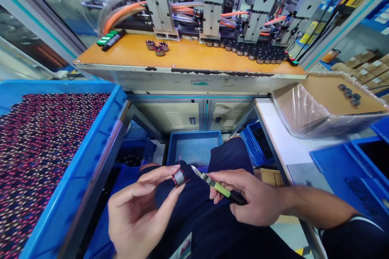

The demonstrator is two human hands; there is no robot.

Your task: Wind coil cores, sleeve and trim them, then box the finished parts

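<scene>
Between the thumb and fingertips of my left hand [141, 206] is a small wound motor stator [179, 177], a grey metal ring with red wire. Thin red wire ends stick out from it, one upward and one to the right. My right hand [253, 198] is wrapped around a pair of cutting pliers [223, 190] with green and black handles. The jaws of the pliers point up and left, a short way right of the stator and apart from it. Both hands are above my lap.
A blue crate [111, 119] full of red-wound stators stands at left. Ahead, an orange-topped bench [188, 54] carries three stators [159, 50], a row of dark-topped ones [261, 53] and metal fixtures [211, 12]. A blue tray [194, 145] sits below; a plastic-lined carton [331, 101] is at right.
</scene>
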